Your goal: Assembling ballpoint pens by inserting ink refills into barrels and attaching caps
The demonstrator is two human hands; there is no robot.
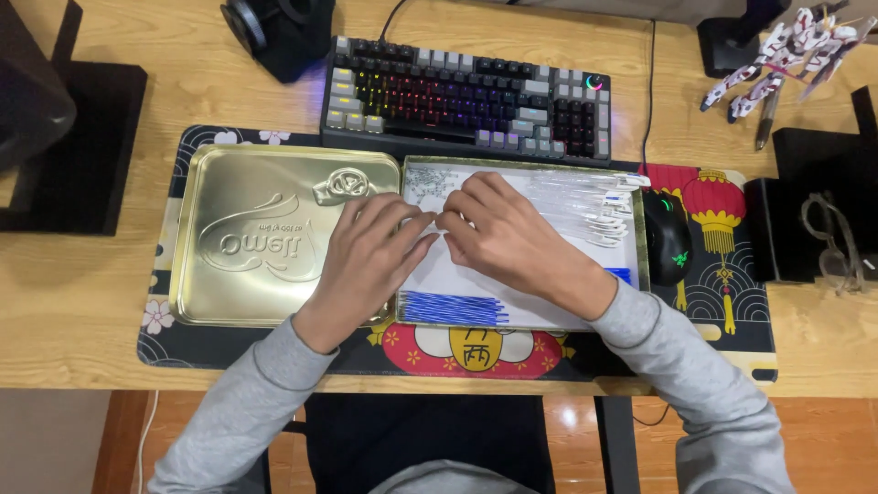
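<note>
Hands meet over the open tin tray (640, 265) at the desk mat's (165, 338) middle. Our left hand (366, 261) lies across the seam between the gold lid (247, 238) and the tray, fingers curled, tips pinched toward the right's. Our right hand (503, 233) rests on the white sheet inside the tray, fingers bent, tips touching the left's. What they pinch is too small to tell. Blue strips (453, 309) lie along the tray's near edge, clear strips (585, 206) at its far right corner. Keyboard (466, 96) sits beyond the mat's far edge, mouse (668, 238) just right of the tray.
</note>
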